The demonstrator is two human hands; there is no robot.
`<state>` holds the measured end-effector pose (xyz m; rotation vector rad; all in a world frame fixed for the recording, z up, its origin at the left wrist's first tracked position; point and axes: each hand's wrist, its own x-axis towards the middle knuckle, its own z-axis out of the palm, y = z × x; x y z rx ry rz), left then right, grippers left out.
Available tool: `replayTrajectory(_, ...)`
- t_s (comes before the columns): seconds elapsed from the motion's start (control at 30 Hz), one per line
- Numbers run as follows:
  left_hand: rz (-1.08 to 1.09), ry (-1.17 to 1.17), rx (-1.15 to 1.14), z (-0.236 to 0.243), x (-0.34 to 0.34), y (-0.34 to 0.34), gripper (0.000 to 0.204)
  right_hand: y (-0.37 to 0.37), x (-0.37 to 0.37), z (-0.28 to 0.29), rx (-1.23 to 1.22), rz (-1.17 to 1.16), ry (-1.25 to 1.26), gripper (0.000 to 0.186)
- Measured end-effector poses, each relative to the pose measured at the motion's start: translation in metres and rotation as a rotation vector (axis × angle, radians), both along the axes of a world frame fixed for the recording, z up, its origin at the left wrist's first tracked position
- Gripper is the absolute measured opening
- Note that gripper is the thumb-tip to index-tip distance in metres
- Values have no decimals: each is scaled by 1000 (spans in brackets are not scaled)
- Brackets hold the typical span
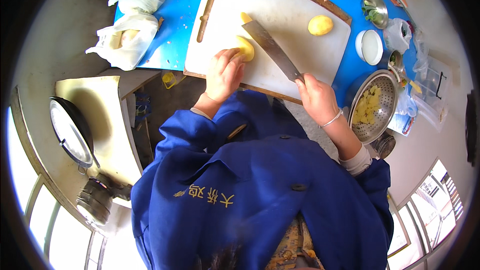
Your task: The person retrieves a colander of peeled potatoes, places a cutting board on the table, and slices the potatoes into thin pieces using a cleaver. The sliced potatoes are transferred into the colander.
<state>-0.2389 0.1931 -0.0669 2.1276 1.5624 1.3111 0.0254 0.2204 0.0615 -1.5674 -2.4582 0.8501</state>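
Note:
A large white cutting board (285, 5) lies before me. On its left half my left hand (225, 75) holds a peeled yellow potato (245, 49) down with bent fingers. My right hand (317, 99) is closed round the handle of a kitchen knife (273, 50), whose broad dark blade slants across the board to the far left, just right of that potato. A small yellow potato piece (245, 17) shows by the blade's far end; whether it sticks to the blade I cannot tell. Another peeled potato (320, 25) rests at the board's far right.
Right of the board stands a metal colander (387, 120) with cut potato pieces (367, 105). Beyond it are a white bowl (370, 47) and a metal bowl with greens (375, 9). White plastic bags (125, 40) sit left on the blue table (167, 45). A lidded wok (72, 132) is far left.

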Motion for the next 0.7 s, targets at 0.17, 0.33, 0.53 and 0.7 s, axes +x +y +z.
replayTrajectory(0.17,-17,80,-56,-7,-14,6,38,-13,-22,10,-6,58,-94,20)
replayTrajectory(0.33,-28,27,-36,-16,-3,7,37,-15,-25,15,-16,72,-147,19)
replayTrajectory(0.53,-5,28,30,-21,8,2,38,-12,-15,16,9,174,-231,15)
replayTrajectory(0.7,14,51,56,-24,8,1,40,-2,-10,23,-49,220,-288,19)
